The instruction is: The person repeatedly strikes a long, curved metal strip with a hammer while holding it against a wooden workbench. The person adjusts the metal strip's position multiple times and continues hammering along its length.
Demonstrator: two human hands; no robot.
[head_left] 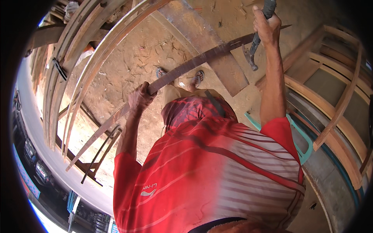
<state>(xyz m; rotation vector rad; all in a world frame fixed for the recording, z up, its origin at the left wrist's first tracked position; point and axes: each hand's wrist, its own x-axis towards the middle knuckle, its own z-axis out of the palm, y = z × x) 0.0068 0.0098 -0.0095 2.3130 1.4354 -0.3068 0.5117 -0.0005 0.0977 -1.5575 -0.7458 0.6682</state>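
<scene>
Hands first: the person's left hand [140, 97], held out at the left, is closed around a long, narrow, dark brown strip of wood [182, 69]. Farther out on the right, the raised right hand [268, 28] is closed around the black handle of a claw hammer [255, 43], its metal head pointing down. The strip slants across the scene in front of the person, from near left to far right, passing beneath the hammer; whether the two touch cannot be told.

Below the strip, a wide, flat, brown board [227, 73] lies on bare tan ground [116, 72] scattered with wood shavings. The person wears a red and grey striped shirt [186, 155] and sandals [199, 77]. Long pale and brown timbers [52, 105] stand along the left. At the right are large light-brown wooden frames [344, 104], with a turquoise plastic item [309, 144] just beside the person, partly hidden by the shirt.
</scene>
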